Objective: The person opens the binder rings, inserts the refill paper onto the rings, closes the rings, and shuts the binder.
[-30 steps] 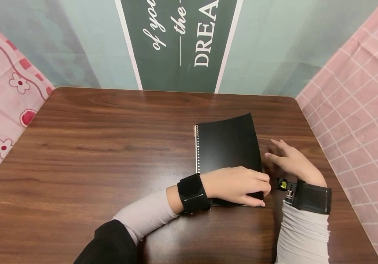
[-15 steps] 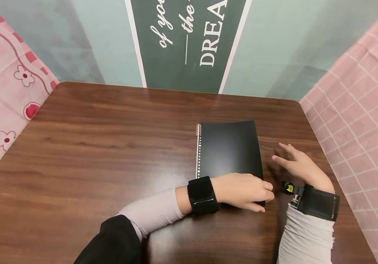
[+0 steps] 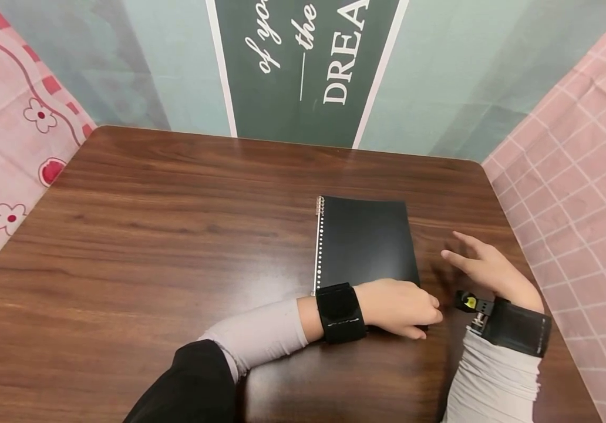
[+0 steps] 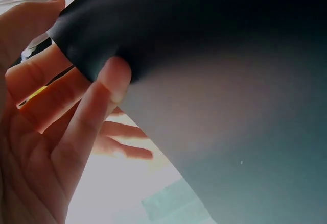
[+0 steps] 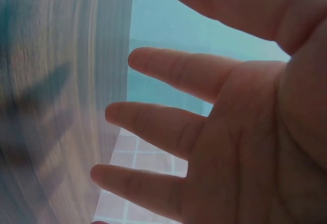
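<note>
A black spiral notebook [image 3: 369, 241] lies on the wooden table with its binding and punched holes along the left side. My left hand [image 3: 398, 305] reaches across its near right corner and hides that corner in the head view. In the left wrist view, the thumb and fingers hold the edge of the black cover [image 4: 204, 81], one fingertip on its near face and others passing behind it. Off to the right of the notebook, my right hand [image 3: 493, 267] hovers with fingers spread and holds nothing; the right wrist view shows the bare palm [image 5: 240, 132].
The brown table [image 3: 176, 223] ends at a pale green backdrop [image 3: 419, 76] with a dark lettered panel. Pink cloths [image 3: 583, 176] hang along both sides. Black straps with small cameras sit on both wrists.
The notebook's cover has come down at its far right corner and now looks flat. My left hand has shifted slightly right with its edge. The whole head view has moved a little.
</note>
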Action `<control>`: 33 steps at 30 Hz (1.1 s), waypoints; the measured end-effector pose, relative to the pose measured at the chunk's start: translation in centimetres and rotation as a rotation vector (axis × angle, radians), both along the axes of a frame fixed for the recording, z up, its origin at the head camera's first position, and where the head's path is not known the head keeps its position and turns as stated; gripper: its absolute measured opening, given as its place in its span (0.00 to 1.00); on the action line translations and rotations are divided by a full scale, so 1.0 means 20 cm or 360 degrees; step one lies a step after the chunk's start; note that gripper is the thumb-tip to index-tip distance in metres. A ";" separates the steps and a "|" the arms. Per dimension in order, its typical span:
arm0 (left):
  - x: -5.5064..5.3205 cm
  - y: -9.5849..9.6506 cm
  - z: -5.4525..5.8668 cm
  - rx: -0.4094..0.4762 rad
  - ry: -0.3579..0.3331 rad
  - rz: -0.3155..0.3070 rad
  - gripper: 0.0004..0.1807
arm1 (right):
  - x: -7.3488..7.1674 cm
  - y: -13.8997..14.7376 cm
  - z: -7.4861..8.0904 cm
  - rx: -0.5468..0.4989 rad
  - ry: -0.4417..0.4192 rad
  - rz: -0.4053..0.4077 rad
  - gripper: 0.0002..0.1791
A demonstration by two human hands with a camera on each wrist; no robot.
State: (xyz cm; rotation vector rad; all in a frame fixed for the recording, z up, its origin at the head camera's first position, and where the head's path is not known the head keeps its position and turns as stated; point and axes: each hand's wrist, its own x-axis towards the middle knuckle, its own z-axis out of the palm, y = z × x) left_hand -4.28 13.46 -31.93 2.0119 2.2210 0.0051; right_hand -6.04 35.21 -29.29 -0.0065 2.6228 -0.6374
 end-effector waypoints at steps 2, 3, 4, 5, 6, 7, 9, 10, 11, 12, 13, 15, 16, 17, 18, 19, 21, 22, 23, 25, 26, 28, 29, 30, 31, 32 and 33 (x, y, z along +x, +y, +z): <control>0.00 0.01 0.00 -0.0028 -0.0004 0.0006 0.16 | 0.01 0.01 0.01 0.0007 -0.0005 -0.0011 0.42; 0.00 0.01 0.00 -0.0038 -0.0004 0.0009 0.15 | 0.01 0.02 0.02 0.0014 -0.0006 -0.0018 0.42; 0.00 0.01 0.00 -0.0047 -0.0006 0.0013 0.15 | 0.01 0.02 0.02 0.0023 -0.0007 -0.0025 0.42; 0.00 0.01 0.01 -0.0052 -0.0009 0.0016 0.15 | 0.01 0.03 0.03 0.0027 -0.0009 -0.0031 0.42; 0.00 0.02 0.01 -0.0052 -0.0008 0.0018 0.15 | 0.01 0.04 0.03 0.0033 -0.0008 -0.0037 0.42; 0.00 0.02 0.01 -0.0059 -0.0011 0.0022 0.14 | 0.02 0.04 0.04 0.0031 -0.0004 -0.0039 0.42; 0.00 0.03 0.00 -0.0063 -0.0018 0.0028 0.14 | 0.02 0.05 0.04 0.0027 0.0010 -0.0038 0.42; 0.00 0.03 -0.01 -0.0070 -0.0022 0.0030 0.13 | 0.02 0.05 0.04 0.0022 0.0014 -0.0037 0.42; 0.00 0.04 -0.01 -0.0076 -0.0027 0.0033 0.13 | 0.02 0.06 0.04 0.0014 0.0010 -0.0040 0.42; -0.01 0.05 -0.02 -0.0080 -0.0040 0.0038 0.13 | 0.02 0.06 0.05 0.0005 0.0004 -0.0046 0.42; -0.01 0.06 -0.02 -0.0088 -0.0051 0.0040 0.13 | 0.02 0.07 0.05 0.0001 -0.0004 -0.0052 0.43; 0.00 0.07 -0.02 -0.0095 -0.0057 0.0042 0.12 | 0.03 0.09 0.05 -0.0004 -0.0025 -0.0069 0.43; 0.00 0.07 -0.02 -0.0103 -0.0056 0.0045 0.12 | 0.03 0.09 0.05 -0.0004 -0.0036 -0.0076 0.43; 0.00 0.08 -0.02 -0.0107 -0.0055 0.0049 0.12 | 0.03 0.10 0.05 -0.0006 -0.0046 -0.0085 0.44; 0.01 0.08 -0.02 -0.0107 -0.0045 0.0051 0.12 | 0.04 0.10 0.05 -0.0005 -0.0049 -0.0089 0.44; 0.01 0.08 -0.01 -0.0111 -0.0031 0.0054 0.12 | 0.04 0.11 0.05 -0.0004 -0.0055 -0.0093 0.44; 0.02 0.08 -0.01 -0.0115 -0.0013 0.0076 0.11 | 0.05 0.12 0.05 -0.0008 -0.0052 -0.0094 0.44; 0.03 0.08 -0.01 -0.0117 0.0000 0.0092 0.11 | 0.05 0.12 0.05 -0.0008 -0.0046 -0.0094 0.44; 0.03 0.08 -0.02 -0.0118 0.0017 0.0109 0.11 | 0.05 0.12 0.05 -0.0009 -0.0037 -0.0092 0.44; 0.04 0.08 -0.02 -0.0124 0.0036 0.0146 0.12 | 0.06 0.12 0.06 0.0000 -0.0003 -0.0088 0.43; 0.04 0.08 -0.02 -0.0137 0.0032 0.0163 0.13 | 0.06 0.12 0.06 0.0004 0.0022 -0.0086 0.43; 0.04 0.08 -0.02 -0.0164 0.0012 0.0193 0.15 | 0.07 0.12 0.08 0.0025 0.0074 -0.0094 0.42; 0.04 0.08 -0.02 -0.0174 -0.0007 0.0200 0.17 | 0.07 0.12 0.09 0.0034 0.0103 -0.0097 0.42; 0.04 0.08 -0.01 -0.0190 -0.0035 0.0210 0.18 | 0.08 0.12 0.10 0.0037 0.0143 -0.0103 0.41; 0.04 0.07 -0.01 -0.0199 -0.0052 0.0221 0.19 | 0.08 0.12 0.11 0.0039 0.0175 -0.0107 0.41; 0.04 0.06 0.00 -0.0198 -0.0055 0.0247 0.19 | 0.09 0.12 0.12 0.0033 0.0212 -0.0109 0.41; 0.04 0.04 0.01 -0.0195 -0.0047 0.0287 0.19 | 0.09 0.12 0.13 0.0033 0.0243 -0.0112 0.41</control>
